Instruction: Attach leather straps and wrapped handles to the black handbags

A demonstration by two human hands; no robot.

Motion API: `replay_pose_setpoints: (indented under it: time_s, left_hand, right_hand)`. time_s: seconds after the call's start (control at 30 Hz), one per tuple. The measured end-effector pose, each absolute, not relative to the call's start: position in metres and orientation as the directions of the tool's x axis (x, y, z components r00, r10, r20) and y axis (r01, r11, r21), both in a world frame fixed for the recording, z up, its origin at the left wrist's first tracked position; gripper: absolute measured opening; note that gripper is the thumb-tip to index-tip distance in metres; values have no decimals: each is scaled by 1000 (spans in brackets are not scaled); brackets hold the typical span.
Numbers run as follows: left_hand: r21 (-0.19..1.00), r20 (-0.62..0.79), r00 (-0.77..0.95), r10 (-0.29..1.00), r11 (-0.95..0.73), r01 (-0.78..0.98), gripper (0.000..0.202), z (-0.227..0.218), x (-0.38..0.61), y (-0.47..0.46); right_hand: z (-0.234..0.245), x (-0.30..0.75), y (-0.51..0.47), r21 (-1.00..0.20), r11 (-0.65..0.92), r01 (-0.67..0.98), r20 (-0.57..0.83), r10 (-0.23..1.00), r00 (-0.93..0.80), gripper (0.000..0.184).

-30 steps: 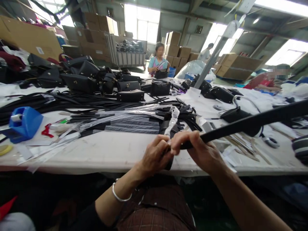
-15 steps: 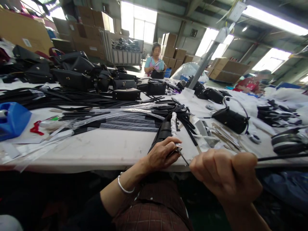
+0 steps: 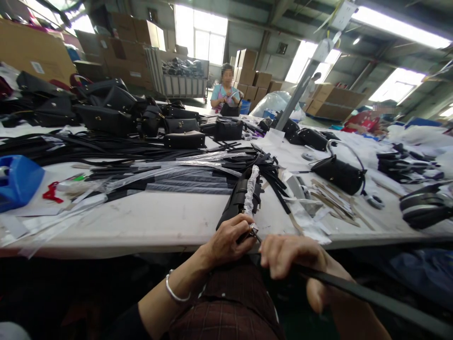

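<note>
My left hand (image 3: pixel 228 240) is closed at the table's near edge, pinching a small metal buckle at the end of a black strap (image 3: pixel 357 290). My right hand (image 3: pixel 295 262) is closed round the same strap just right of the left hand, and the strap runs off low to the right below table level. A bundle of black straps (image 3: pixel 238 198) bound with crumpled clear plastic lies on the table right beyond my left hand. A silver bangle sits on my left wrist.
Long black straps and clear plastic sleeves (image 3: pixel 148 172) cover the white table (image 3: pixel 155 222). Black handbags (image 3: pixel 106 118) stand at the back, one more (image 3: pixel 338 174) at right. A blue tape dispenser (image 3: pixel 17 182) sits far left. Two people work across the table.
My right hand has come back in from the right along the strap and dropped below the table edge. My left hand stayed at the edge, still pinching the strap's end.
</note>
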State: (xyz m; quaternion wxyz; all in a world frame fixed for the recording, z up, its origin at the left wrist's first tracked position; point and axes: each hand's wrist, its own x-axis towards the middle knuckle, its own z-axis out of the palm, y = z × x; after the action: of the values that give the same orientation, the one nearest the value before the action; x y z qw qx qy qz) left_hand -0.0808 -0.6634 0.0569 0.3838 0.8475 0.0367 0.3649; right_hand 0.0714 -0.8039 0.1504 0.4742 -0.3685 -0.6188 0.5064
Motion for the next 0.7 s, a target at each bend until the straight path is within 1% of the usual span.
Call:
replay_pose_setpoints:
  time_s: [0.07,0.1,0.13,0.17,0.2,0.23,0.27,0.33,0.37,0.4,0.47,0.53,0.63,0.7]
  left_hand:
    - [656,619,711,335,-718,-233,10,55,-80,-665]
    - [644,633,702,326,-726,-244,9,54,-80,-665]
    - [634,645,696,317,-730,-255,9,55,-79,-666]
    - [626,654,691,308,-733,-266,9,55,-78,-666]
    - [620,663,686,300,-734,-278,10,56,-78,-667]
    - [616,669,682,294,-733,-289,12,57,-77,-667]
    - [612,677,678,288,-732,-301,14,59,-76,-667]
    - [608,688,669,280,-726,-321,15,62,-72,-669]
    - [605,692,667,275,-725,-329,15,64,-70,-670]
    - [602,696,665,270,-723,-337,14,65,-68,-671]
    - [595,708,659,255,-718,-361,12,68,-62,-674]
    - [582,718,658,227,-714,-388,11,69,-57,-678]
    - [565,717,672,187,-721,-402,11,67,-52,-681]
    - [566,704,688,175,-724,-395,11,64,-52,-680]
  right_hand:
    - [138,99,-799,-992,127,14,115,937,-331,57]
    - [130,115,-794,-997,83,-1,79,950,-302,58]
    - [123,130,-787,-998,42,-42,50,970,-238,58]
    - [115,143,-778,-993,29,-111,43,990,-132,54]
    - [109,155,-765,-981,41,-191,37,999,26,46]
    - [105,164,-750,-965,49,-259,2,984,180,38]
    - [102,171,-734,-952,30,-306,-65,954,294,31]
    - [100,177,-697,-936,-69,-344,-221,878,425,20]
    - [101,178,-679,-929,-110,-353,-278,837,471,16]
    - [102,177,-661,-924,-125,-361,-304,814,496,12]
    - [103,175,-629,-918,-100,-385,-312,783,539,6]
    - [102,175,-605,-910,-42,-412,-300,752,587,2]
    - [99,178,-584,-903,28,-429,-293,691,661,8]
    - [98,179,-579,-902,43,-429,-290,676,678,10]
